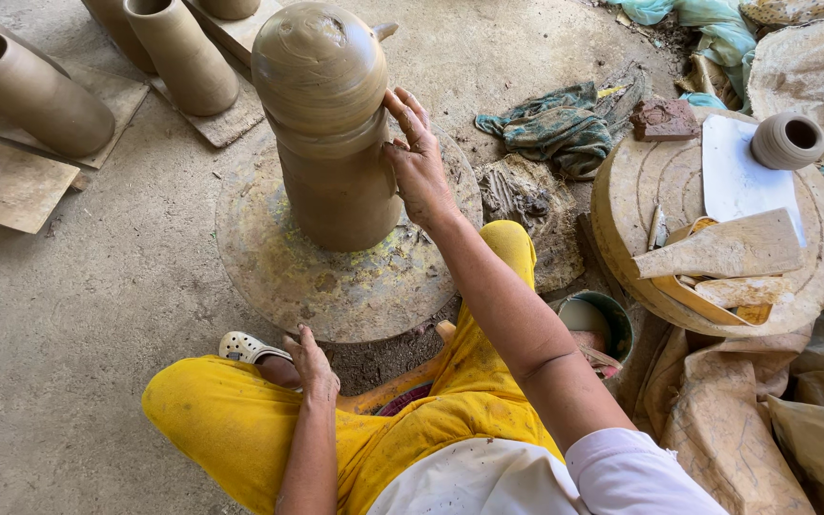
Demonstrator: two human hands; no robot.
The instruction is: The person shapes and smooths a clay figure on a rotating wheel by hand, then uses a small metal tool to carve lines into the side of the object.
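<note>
- The tall clay vessel (pixel 328 133) stands upright in the middle of the round wheel disc (pixel 269 267), which lies low on the concrete floor (pixel 69 315); I judge the vessel heavy and still soft, so a squeeze would dent it and a push high up could lean it over
- I would take hold of it low on the straight lower wall with both palms spread wide, not at the domed top, which bulges out over a groove and looks the weakest part
- It is plain brown-grey wet clay, smooth and slightly shiny, closed over with a rounded cap that shows smear marks, and a ridge where cap meets body
- My right hand (pixel 417 162) lies flat against the vessel's right side at that ridge, fingers together and pointing up, pressing rather than gripping
- My left hand (pixel 314 367) rests open on my yellow trouser knee (pixel 202 410) near the disc's edge, holding nothing
- Other clay cylinders (pixel 35 95) stand on boards to the left, well apart
- A second round board (pixel 622 191) at the right carries flat shaping tools (pixel 722 253) and a small clay pot (pixel 787 141)
</note>
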